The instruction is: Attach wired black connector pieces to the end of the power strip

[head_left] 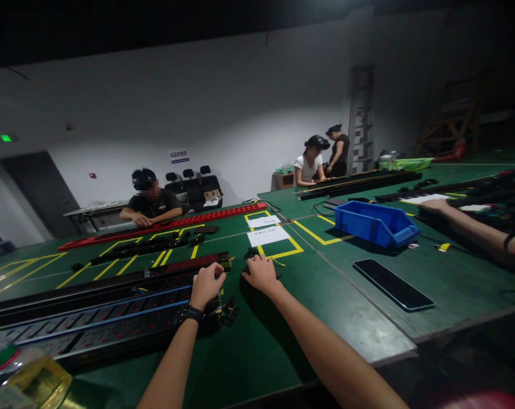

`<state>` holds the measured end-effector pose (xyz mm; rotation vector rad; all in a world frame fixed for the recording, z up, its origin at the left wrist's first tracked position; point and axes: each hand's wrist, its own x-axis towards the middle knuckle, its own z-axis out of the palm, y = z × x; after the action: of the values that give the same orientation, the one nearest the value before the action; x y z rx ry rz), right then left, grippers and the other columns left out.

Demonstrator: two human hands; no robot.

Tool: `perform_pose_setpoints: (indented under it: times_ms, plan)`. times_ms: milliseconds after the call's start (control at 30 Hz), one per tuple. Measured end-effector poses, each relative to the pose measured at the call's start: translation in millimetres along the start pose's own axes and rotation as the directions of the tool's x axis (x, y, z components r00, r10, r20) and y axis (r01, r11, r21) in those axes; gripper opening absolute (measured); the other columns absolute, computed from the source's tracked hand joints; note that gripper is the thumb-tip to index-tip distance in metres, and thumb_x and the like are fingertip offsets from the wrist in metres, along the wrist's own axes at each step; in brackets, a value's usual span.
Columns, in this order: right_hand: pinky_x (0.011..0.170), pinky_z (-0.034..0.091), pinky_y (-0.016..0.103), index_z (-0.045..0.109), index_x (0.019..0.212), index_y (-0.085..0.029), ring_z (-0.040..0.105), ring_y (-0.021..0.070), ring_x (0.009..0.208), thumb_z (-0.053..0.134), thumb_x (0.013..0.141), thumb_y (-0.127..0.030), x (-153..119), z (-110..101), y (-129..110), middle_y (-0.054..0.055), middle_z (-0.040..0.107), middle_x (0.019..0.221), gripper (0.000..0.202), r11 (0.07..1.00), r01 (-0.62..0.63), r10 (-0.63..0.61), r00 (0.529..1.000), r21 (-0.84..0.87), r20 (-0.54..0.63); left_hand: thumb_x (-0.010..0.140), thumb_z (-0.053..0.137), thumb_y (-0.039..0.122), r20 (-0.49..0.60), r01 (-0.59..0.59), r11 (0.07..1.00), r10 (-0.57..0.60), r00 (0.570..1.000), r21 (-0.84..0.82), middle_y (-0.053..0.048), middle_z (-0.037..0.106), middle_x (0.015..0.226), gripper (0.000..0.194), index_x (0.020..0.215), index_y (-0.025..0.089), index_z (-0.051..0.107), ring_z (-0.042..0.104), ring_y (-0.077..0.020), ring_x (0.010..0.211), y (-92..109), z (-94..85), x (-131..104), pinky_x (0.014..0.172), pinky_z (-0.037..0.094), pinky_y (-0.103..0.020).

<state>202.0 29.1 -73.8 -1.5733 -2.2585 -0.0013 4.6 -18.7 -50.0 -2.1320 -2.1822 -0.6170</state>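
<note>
My left hand [207,284], with a dark band at the wrist, has its fingers curled together at the right end of a long black channel [163,276]; what they pinch is hidden. My right hand [261,274] lies a little to the right, its fingers closed over a small black part [252,252] on the green table. Nearer me runs a long black power strip [104,324] with rows of sockets, red dots and a blue edge line. Black connector pieces [229,311] and yellow wires are at its right end, below my left hand.
A blue bin [374,223] and a dark phone [393,284] lie to the right. A bottle of yellow liquid [36,378] stands front left. Beyond are a red perforated rail [215,215] and paper labels [268,235]. A co-worker's arm [487,226] reaches in from the right; others work behind.
</note>
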Motion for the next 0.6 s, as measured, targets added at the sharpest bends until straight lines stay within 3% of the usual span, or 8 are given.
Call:
perform_pose_setpoints:
  times_ms: [100,300,467,600]
  plan:
    - [0.100,0.041,0.049,0.070,0.119,-0.020,0.055,0.0343,0.122,0.068,0.091,-0.044,0.1,0.1,-0.1,0.015,0.067,0.126,0.037,1.000,0.013,-0.012,0.999,-0.017,0.049,0.091,0.058,0.033,-0.001,0.009,1.000,-0.009,1.000,-0.011,-0.002,0.077,0.106,0.018,0.105,0.028,0.069,0.066,-0.0239,0.106,-0.9,1.1,0.8,0.084,0.045,-0.033]
    - [0.099,0.041,0.044,0.073,0.116,-0.023,0.058,0.0310,0.120,0.068,0.092,-0.039,5.2,-4.0,3.8,0.012,0.070,0.124,0.029,1.000,-0.004,0.004,0.994,-0.007,0.109,0.094,0.052,0.034,0.009,0.018,1.000,-0.018,1.000,-0.007,-0.001,0.077,0.110,0.028,0.113,0.032,0.072,0.065,-0.0259,0.110,-0.8,1.4,1.8,0.091,0.046,-0.036]
    - [0.098,0.039,0.045,0.072,0.113,-0.022,0.061,0.0313,0.115,0.067,0.093,-0.034,7.6,-2.9,5.5,0.013,0.073,0.116,0.024,1.000,0.027,-0.028,0.995,0.016,0.092,0.094,0.052,0.032,0.002,0.041,0.998,-0.040,0.999,-0.038,0.000,0.078,0.111,0.027,0.107,0.031,0.076,0.068,-0.0235,0.109,-1.0,0.3,3.3,0.091,0.048,-0.034]
    - [0.100,0.036,0.046,0.064,0.129,-0.025,0.061,0.0305,0.115,0.057,0.099,-0.031,9.1,-0.8,8.1,0.014,0.074,0.115,0.032,0.998,-0.010,0.007,0.999,0.058,0.049,0.095,0.052,0.033,0.007,0.035,0.999,-0.034,0.999,-0.021,-0.001,0.078,0.113,0.028,0.109,0.031,0.076,0.069,-0.0226,0.109,0.6,-1.4,3.0,0.092,0.049,-0.033]
